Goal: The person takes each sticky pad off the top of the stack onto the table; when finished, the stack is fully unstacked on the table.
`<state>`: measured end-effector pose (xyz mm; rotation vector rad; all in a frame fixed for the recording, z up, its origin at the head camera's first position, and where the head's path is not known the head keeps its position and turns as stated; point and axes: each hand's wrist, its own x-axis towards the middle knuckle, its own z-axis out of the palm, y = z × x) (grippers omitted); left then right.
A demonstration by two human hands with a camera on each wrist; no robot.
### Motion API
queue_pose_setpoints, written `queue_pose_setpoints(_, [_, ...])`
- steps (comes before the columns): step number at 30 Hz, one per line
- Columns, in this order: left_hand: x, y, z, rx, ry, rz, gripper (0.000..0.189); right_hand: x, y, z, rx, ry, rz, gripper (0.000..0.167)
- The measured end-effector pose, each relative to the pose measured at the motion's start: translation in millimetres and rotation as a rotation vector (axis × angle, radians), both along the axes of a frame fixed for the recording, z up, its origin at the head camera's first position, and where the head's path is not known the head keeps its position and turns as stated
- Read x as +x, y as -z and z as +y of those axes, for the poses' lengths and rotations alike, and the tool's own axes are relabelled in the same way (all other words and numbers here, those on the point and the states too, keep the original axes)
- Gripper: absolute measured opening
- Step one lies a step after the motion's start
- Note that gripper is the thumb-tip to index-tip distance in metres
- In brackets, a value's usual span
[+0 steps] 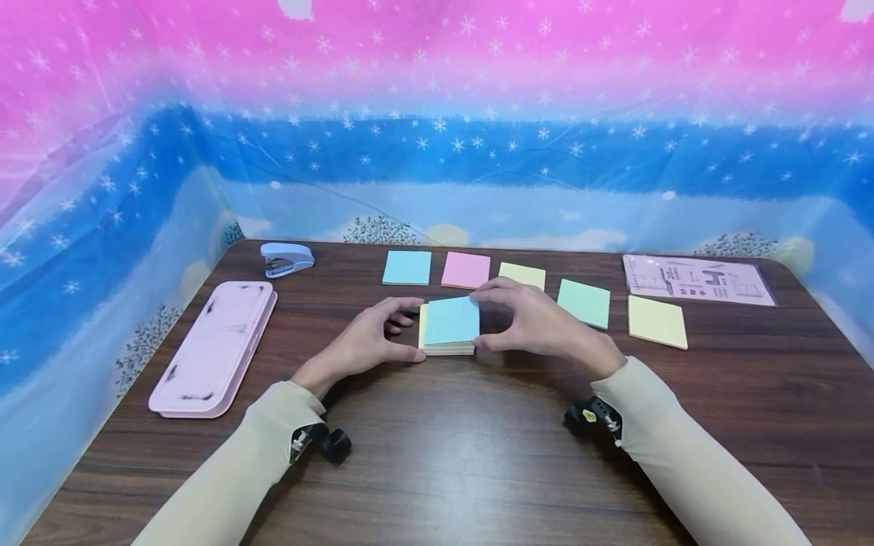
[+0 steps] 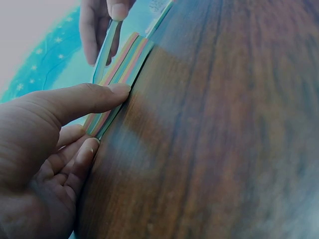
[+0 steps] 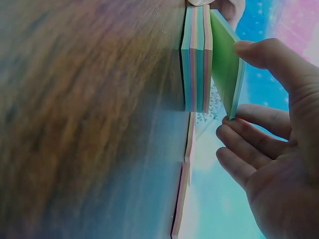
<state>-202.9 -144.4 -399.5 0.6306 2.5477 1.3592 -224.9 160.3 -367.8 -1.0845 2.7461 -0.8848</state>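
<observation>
Low in the middle of the table is a stack of sticky-note pads, its blue, pink and yellow layers plain in the right wrist view. My left hand holds the left side of this stack, thumb at the front corner and fingers at the back. Between thumb and fingertips, my right hand pinches a light-blue sticky-note pad by its right side. That pad tilts over the stack, its right side raised and its green underside showing in the right wrist view.
Behind the hands lie single pads: blue, pink, yellow, green and another yellow one. A pink pencil case and a blue stapler are at left. A printed plastic packet lies back right.
</observation>
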Motion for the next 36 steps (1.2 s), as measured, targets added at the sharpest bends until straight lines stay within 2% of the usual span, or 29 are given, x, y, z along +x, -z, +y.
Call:
queue_pose_setpoints(21, [-0.4, -0.4, 1.0, -0.009, -0.014, -0.004, 0.083, 14.3, -10.0, 33, -0.008, 0.027, 0.076, 0.067])
queue_pose_setpoints(36, [-0.7, 0.1, 1.1, -0.012, -0.012, -0.002, 0.083, 18.5, -3.6, 58, -0.009, 0.091, 0.065, 0.066])
